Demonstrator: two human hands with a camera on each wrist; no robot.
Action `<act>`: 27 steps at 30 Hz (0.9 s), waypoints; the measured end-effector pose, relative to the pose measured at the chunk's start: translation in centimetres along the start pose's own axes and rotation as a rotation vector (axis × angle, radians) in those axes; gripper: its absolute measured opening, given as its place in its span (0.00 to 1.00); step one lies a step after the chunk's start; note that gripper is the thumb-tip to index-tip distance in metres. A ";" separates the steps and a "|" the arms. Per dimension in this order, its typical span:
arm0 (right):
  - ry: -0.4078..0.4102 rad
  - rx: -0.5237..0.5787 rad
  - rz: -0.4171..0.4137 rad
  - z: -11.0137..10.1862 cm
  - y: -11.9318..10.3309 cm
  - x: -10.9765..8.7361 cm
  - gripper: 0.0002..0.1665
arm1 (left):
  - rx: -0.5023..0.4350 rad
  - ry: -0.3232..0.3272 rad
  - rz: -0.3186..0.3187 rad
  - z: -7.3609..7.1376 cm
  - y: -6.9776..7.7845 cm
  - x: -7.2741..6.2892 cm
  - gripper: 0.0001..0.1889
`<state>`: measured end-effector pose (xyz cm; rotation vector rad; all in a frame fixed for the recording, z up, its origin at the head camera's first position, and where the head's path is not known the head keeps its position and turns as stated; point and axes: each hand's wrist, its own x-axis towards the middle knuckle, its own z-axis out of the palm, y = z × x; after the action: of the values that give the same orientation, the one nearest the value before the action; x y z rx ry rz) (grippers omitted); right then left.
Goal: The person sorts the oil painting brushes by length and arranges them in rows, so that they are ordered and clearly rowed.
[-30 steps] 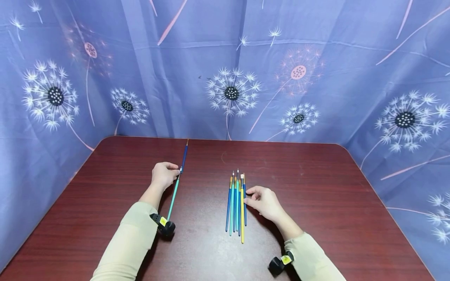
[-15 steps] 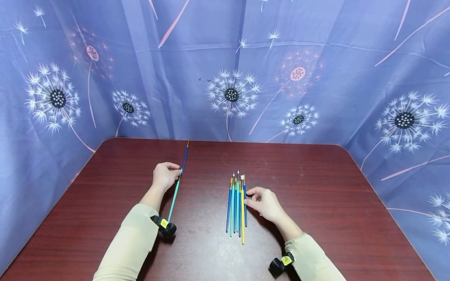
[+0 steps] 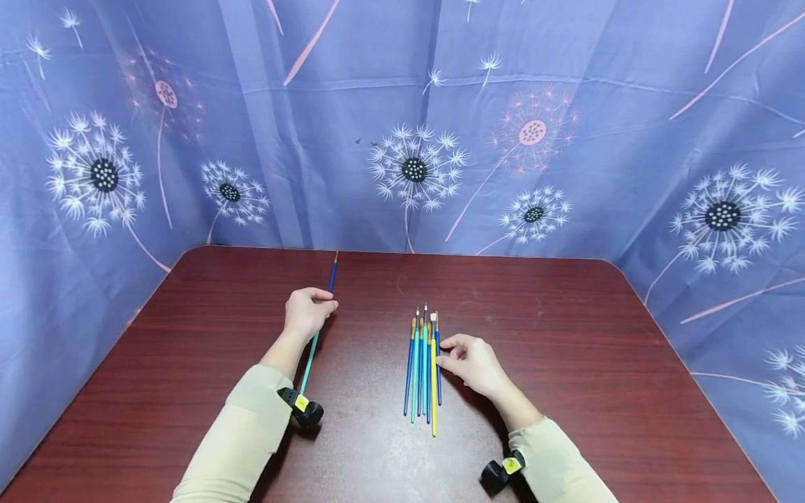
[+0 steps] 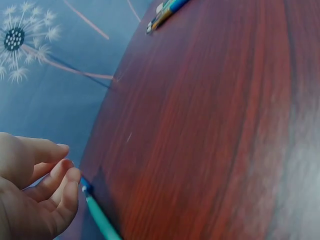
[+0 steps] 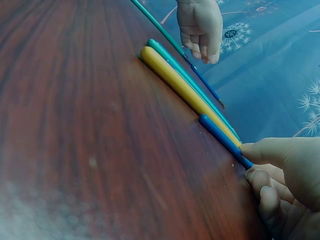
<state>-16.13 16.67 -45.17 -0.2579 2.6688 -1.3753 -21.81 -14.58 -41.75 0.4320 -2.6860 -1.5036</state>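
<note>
My left hand (image 3: 306, 312) hovers just over two paintbrushes laid almost end to end at the left. The far one is a blue paintbrush (image 3: 332, 276); the near one is a teal paintbrush (image 3: 310, 363). Nothing shows between the loosely bent left fingers (image 4: 67, 185). To the right lies a row of several blue and teal paintbrushes with a yellow paintbrush (image 3: 434, 391) on its right side. My right hand (image 3: 476, 363) rests at that side, its thumb reaching the yellow paintbrush over the outermost blue paintbrush (image 5: 222, 137). The right fingertips lie beside this blue one.
A dark red wooden table (image 3: 566, 335) carries everything. Behind and at both sides hangs a blue curtain (image 3: 327, 154) with dandelion prints. A small black camera (image 3: 308, 412) is strapped to the left sleeve, and another black camera (image 3: 495, 477) to the right sleeve.
My left hand has come off the place where the blue and teal paintbrushes meet and shifted slightly right, over them. The right hand and the row of paintbrushes keep their places.
</note>
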 end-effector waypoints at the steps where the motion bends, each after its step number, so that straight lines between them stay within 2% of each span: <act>1: 0.000 0.001 0.001 0.0 0.0 0.0 0.16 | -0.005 -0.006 0.000 0.2 0.2 -0.1 0.11; 7: 0.004 0.003 0.002 0.0 0.1 0.1 0.15 | -0.061 -0.043 0.011 1.3 0.9 -0.5 0.12; 19: 0.000 -0.011 -0.017 0.1 0.1 -0.1 0.16 | -0.164 -0.094 0.011 3.4 1.5 -1.0 0.12; 27: 0.003 -0.007 -0.019 0.0 0.0 -0.1 0.16 | -0.190 -0.135 0.002 4.8 2.0 -1.3 0.13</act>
<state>-16.05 16.69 -45.16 -0.2832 2.6807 -1.3729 -21.81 -9.29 -42.50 0.3291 -2.6018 -1.8287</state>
